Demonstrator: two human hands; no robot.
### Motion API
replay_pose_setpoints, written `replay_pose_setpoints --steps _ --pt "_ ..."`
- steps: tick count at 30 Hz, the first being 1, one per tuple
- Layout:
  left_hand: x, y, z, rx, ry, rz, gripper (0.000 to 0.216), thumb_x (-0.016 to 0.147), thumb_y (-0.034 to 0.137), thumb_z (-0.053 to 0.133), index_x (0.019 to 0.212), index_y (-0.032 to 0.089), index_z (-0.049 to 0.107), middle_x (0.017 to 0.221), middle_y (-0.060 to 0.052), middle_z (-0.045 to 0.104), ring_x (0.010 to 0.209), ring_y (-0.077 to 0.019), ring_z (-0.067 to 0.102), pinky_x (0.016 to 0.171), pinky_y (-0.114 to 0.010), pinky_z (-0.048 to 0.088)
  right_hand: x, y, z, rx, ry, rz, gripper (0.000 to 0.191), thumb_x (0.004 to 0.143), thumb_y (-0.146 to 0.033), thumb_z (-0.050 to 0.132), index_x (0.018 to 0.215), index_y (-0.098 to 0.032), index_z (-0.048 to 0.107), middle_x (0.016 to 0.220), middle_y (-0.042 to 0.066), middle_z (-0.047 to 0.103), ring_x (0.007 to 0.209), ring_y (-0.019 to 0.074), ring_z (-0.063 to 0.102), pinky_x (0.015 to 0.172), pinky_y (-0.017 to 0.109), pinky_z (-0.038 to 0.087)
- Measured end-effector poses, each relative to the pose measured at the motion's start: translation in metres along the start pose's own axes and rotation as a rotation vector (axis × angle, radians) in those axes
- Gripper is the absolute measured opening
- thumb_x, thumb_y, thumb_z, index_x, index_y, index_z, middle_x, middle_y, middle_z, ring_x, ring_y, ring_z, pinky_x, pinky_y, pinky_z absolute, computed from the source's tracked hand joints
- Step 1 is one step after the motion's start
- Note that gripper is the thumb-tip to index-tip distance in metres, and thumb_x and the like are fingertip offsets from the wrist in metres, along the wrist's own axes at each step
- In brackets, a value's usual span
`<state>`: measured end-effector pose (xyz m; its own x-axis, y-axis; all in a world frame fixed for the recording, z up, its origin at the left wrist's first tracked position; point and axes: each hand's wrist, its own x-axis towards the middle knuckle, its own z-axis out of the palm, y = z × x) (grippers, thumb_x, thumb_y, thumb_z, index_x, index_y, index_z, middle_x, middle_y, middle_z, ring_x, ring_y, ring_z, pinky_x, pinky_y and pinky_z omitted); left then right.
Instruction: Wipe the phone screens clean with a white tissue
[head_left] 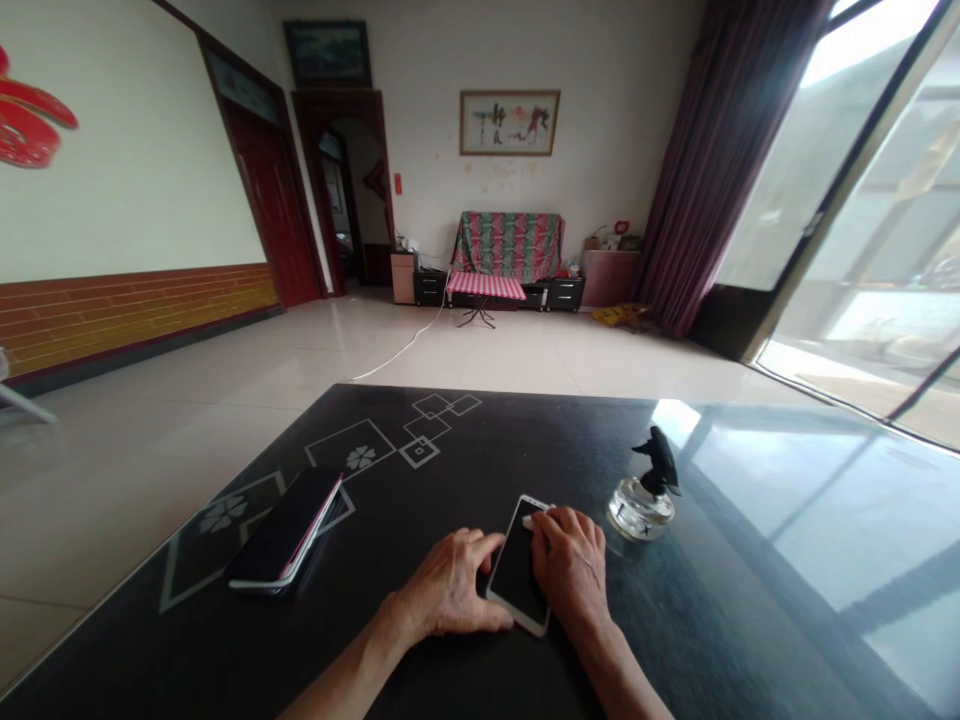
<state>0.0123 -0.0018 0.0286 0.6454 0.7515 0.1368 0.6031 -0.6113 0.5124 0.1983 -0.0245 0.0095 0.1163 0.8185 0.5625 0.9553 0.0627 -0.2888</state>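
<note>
A smartphone (519, 570) with a white rim and a dark screen lies flat on the black table. My left hand (457, 585) grips its left edge, with thumb and index finger at the lower corner and the side. Over the upper right of the screen, my right hand (571, 560) is closed with bent fingers. A small white wad (528, 522), perhaps tissue or cloth, pokes out from under its fingertips; most of it is hidden. Just right of that hand stands a clear spray bottle (641, 510) with a black trigger head.
At the left of the glossy black table (517, 440) lies a stack of dark, flat devices or cases (289, 525). Beyond are a tiled floor, a small table with a checked cloth (486, 287), a covered television-like shape (510, 243), and a large window at right.
</note>
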Motion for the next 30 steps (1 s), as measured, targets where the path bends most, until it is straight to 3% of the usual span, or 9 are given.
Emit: replay_pose_setpoints --steps 2,6,14,21,26,30 --pt "0.000 -0.002 0.001 -0.039 -0.011 0.021 0.060 0.062 0.039 0.075 0.117 0.023 0.058 0.079 0.002 0.060 0.074 -0.0179 0.055 0.069 -0.027 0.045 0.000 0.001 0.001 -0.005 0.001 0.007 0.017 0.087 -0.019 0.052 0.087 -0.024 0.069 0.093 0.004 0.063 0.093 0.0213 0.050 0.085 0.035 0.032" --pt "0.002 -0.009 0.009 -0.085 0.081 0.044 0.043 0.069 0.025 0.068 0.112 0.021 0.062 0.076 0.002 0.061 0.072 -0.0159 0.055 0.069 -0.026 0.044 0.000 0.003 -0.001 -0.009 -0.006 0.019 0.017 0.087 -0.020 0.053 0.088 -0.025 0.069 0.093 0.003 0.063 0.093 0.0211 0.050 0.085 0.035 0.032" --pt "0.010 -0.017 0.014 -0.097 0.140 -0.004 0.034 0.077 0.012 0.054 0.108 0.021 0.066 0.077 0.000 0.063 0.068 -0.0133 0.060 0.068 -0.022 0.047 0.000 0.000 -0.004 -0.041 -0.049 -0.007 0.017 0.087 -0.018 0.054 0.082 -0.024 0.068 0.090 0.004 0.061 0.091 0.0217 0.049 0.081 0.035 0.032" --pt "0.074 -0.025 0.003 0.050 0.119 0.042 0.034 0.086 0.013 0.046 0.110 0.019 0.068 0.099 -0.006 0.066 0.092 -0.0175 0.063 0.087 -0.026 0.048 -0.002 -0.002 0.000 -0.020 -0.012 0.013 0.016 0.086 -0.018 0.054 0.082 -0.025 0.068 0.090 0.004 0.061 0.091 0.0219 0.049 0.081 0.035 0.032" --pt "0.118 -0.027 0.023 0.094 0.066 0.079 0.036 0.083 0.009 0.045 0.102 0.022 0.073 0.100 -0.006 0.065 0.092 -0.0190 0.061 0.089 -0.030 0.048 -0.005 0.000 0.001 -0.003 0.011 0.022 0.015 0.085 -0.017 0.055 0.082 -0.024 0.067 0.091 0.004 0.061 0.092 0.0223 0.049 0.082 0.036 0.032" --pt "0.125 -0.029 0.034 0.092 0.027 0.091 0.036 0.079 0.005 0.047 0.093 0.022 0.075 0.094 -0.005 0.065 0.088 -0.0183 0.061 0.088 -0.030 0.048 -0.006 -0.001 0.001 0.005 0.016 0.023 0.016 0.086 -0.016 0.053 0.083 -0.024 0.067 0.091 0.004 0.061 0.092 0.0221 0.049 0.083 0.036 0.032"
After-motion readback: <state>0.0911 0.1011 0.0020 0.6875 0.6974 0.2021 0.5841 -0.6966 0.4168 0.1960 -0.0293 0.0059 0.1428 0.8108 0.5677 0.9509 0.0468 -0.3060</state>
